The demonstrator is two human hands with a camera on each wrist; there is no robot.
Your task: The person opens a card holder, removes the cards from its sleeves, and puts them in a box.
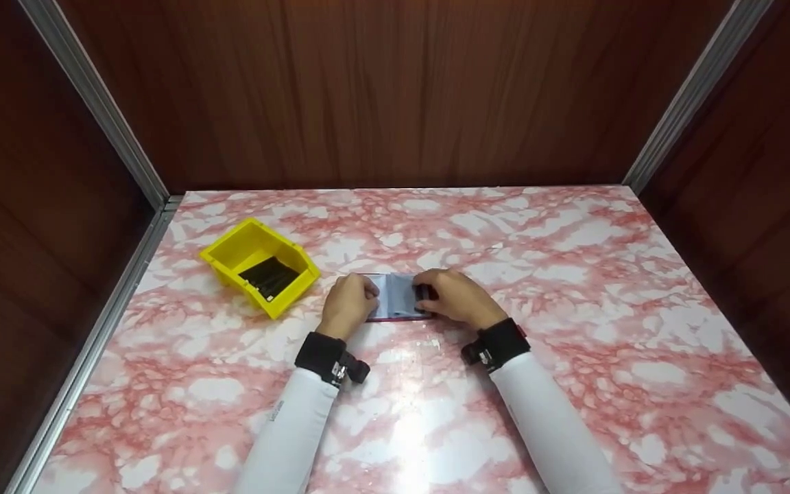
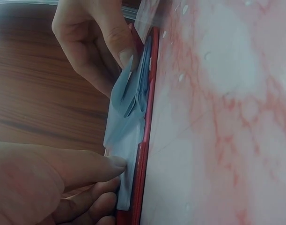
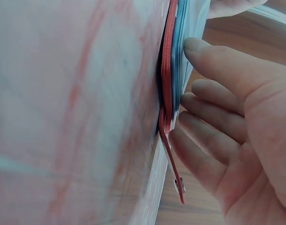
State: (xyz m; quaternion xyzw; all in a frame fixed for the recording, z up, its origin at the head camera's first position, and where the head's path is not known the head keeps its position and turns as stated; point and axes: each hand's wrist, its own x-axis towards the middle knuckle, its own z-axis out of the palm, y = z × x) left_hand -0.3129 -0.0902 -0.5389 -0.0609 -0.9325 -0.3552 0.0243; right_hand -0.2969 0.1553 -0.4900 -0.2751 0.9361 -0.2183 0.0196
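A red card holder (image 1: 400, 318) lies opened out on the table, with translucent plastic sleeves (image 1: 400, 293) inside. In the left wrist view some sleeves (image 2: 128, 93) stand bent up and fanned near the middle. My left hand (image 1: 350, 302) grips the holder's left side, thumb on a flat sleeve and fingers curled at the far edge. At the right side my right hand (image 1: 460, 295) holds the stack of sleeves, its thumb on the face and fingers at the edge. A red strap with a metal snap (image 3: 179, 183) sticks out below the stack in the right wrist view.
Left of the hands stands a yellow bin (image 1: 258, 264) containing dark, flat items (image 1: 270, 278) that I cannot identify. The table (image 1: 573, 384) has a red and white marbled top. Brown wood-look panels (image 1: 395, 96) with metal framing enclose it at the back and sides.
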